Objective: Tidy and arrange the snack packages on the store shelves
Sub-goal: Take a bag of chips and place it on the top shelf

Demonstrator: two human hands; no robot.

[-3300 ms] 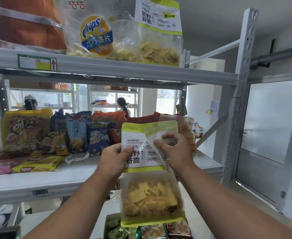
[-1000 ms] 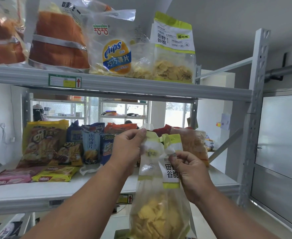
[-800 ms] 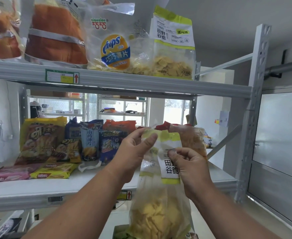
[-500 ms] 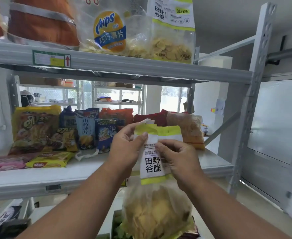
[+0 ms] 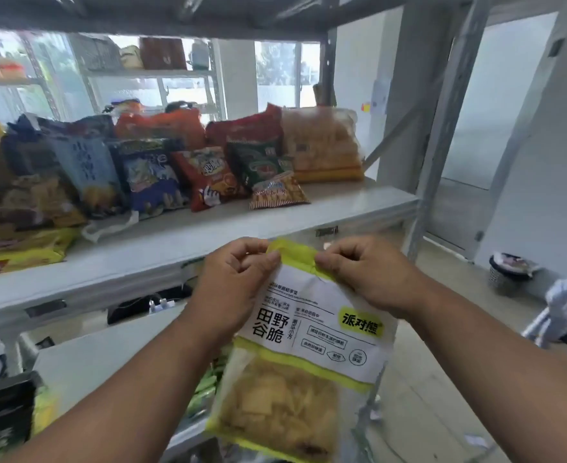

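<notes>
Crisp bag [image 5: 312, 335] held at top edge
I see left hand [image 5: 238, 289] and right hand [image 5: 365, 279] pinching its green strip between fingertips

A grey metal shelf [image 5: 188, 242] carries a crowded row of snack packs. Taking the red chip bag [image 5: 208, 178] near its middle as landmark: left of it stands a dark blue bag [image 5: 148, 182], then a pale blue bag [image 5: 85, 168]. Right of it leans a green pack [image 5: 258, 162], with a small checked packet [image 5: 277, 193] lying flat in front of that. Farther right, at the row's end, sits a clear bag of pale orange snacks [image 5: 322, 145]. Far left, a yellow packet [image 5: 18, 250] lies flat near the shelf's front edge.
</notes>
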